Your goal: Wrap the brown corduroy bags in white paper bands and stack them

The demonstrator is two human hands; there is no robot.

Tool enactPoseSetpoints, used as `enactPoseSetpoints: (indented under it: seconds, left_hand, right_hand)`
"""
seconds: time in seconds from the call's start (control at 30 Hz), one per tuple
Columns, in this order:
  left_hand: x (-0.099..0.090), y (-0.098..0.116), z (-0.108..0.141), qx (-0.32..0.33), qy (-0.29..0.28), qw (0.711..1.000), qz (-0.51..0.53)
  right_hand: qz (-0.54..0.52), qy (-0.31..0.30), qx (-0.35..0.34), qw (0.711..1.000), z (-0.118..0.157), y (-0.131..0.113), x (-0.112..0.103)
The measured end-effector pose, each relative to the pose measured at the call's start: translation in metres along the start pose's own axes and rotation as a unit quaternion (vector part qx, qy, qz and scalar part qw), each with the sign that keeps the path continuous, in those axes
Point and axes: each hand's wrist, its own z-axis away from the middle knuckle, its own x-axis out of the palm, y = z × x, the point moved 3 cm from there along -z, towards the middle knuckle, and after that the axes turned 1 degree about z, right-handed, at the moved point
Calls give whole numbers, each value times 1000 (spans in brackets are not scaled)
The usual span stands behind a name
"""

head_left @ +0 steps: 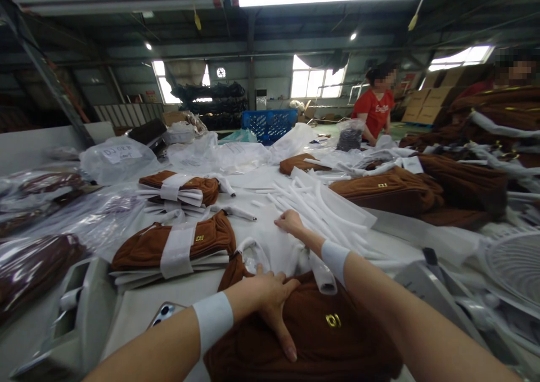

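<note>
Although the left forearm (169,337) partly hides a phone (166,312), the left hand (274,297) spreads wide on a brown bag (337,345), cut off below, its gold letters unclear; the right hand (290,222) bunches narrowly, any grip impossible to tell.

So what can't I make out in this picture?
In the head view:
Phone: mostly hidden by the left forearm.
Brown bag under the left hand: cut off by the bottom edge.
Round grille: cut off by the right edge.
Right hand: too small to tell whether it pinches the white sheet.
Wall clock: too small to read.
</note>
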Motion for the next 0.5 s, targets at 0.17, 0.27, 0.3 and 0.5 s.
enactPoseSetpoints:
  seconds: [0.17, 0.27, 0.3, 0.5]
  left_hand:
    - [3, -1, 3, 0, 17, 1000, -16]
    - [7, 6, 14, -3, 67, 997, -45]
    - [9, 9, 19, -16, 91, 994, -54]
    - [29, 21, 62, -137, 314, 939, -23]
  right_hand:
    - [-59, -26, -50, 997, 70, -8, -35]
    - [-109, -34, -110, 987, 126, 4, -52]
    - [-125, -33, -130, 983, 144, 9, -54]
    - [-121, -32, -196, 973, 216, 24, -42]
